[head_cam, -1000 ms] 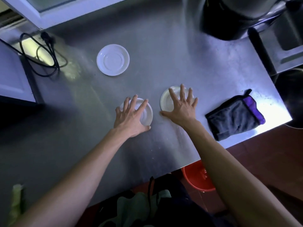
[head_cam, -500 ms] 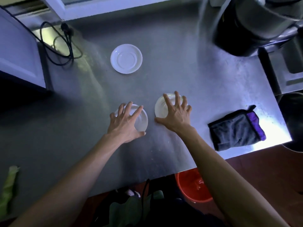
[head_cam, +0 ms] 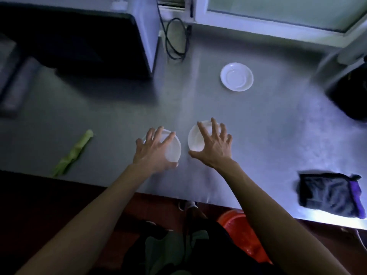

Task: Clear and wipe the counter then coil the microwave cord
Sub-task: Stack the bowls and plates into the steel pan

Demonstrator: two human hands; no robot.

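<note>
Two white saucers lie side by side on the steel counter (head_cam: 268, 124). My left hand (head_cam: 154, 151) lies spread over the left saucer (head_cam: 173, 148), fingers and thumb around its rim. My right hand (head_cam: 214, 146) covers the right saucer (head_cam: 195, 138) the same way. A third white saucer (head_cam: 236, 79) sits alone farther back. The microwave (head_cam: 79, 38) stands at the back left, its black cord (head_cam: 175, 39) looped loosely on the counter beside it. A dark grey cloth with a purple edge (head_cam: 329, 194) lies at the front right.
A crumpled green scrap (head_cam: 74, 153) lies near the front left edge. A dark appliance (head_cam: 349, 92) stands at the far right. A window frame (head_cam: 278, 26) runs along the back. An orange bucket (head_cam: 244, 235) sits on the floor below the counter edge.
The view has swung left, bringing the microwave and the green scrap into sight. Both hands have stayed on their saucers, and the fingers have curled closer around the rims.
</note>
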